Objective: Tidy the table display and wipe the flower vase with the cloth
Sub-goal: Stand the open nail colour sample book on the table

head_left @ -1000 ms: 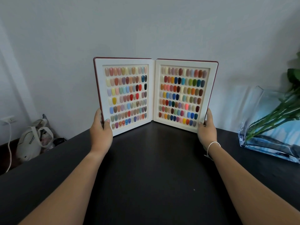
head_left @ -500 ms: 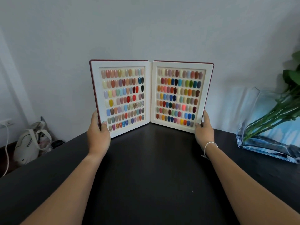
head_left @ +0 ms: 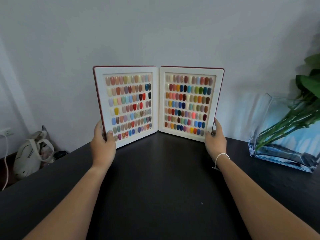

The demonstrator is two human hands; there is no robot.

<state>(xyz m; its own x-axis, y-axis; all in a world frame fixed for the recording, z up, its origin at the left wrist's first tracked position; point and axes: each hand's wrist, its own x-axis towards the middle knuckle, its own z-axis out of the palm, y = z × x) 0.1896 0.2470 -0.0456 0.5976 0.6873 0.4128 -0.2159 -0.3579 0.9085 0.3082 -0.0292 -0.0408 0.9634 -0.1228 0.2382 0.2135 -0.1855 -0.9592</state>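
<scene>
Both grips are closed on the nail colour display book: your left hand clamps the lower outer edge of the left panel, thumb on the white face and fingers behind; your right hand does the same at the lower outer edge of the right panel. Between your two grips the book stands upright and open in a shallow V, spine vertical, its bottom edges at the black surface; whether they bear on it or hover just above cannot be determined.

The flower vase lies well off to the right of your right grip, apart from the book, standing on the same surface. Your right hand is clearly the nearer to it. Its long axis runs roughly sideways across the view, and the green stems lean across it to the upper right.

Limits of observation:
- No cloth appears anywhere in view.
- Vase's right end and the foliage are cut off by the frame edge.
- Fingers behind both panels are hidden.
- A bag lies beyond the surface, left of your left grip; its contents are unclear.
</scene>
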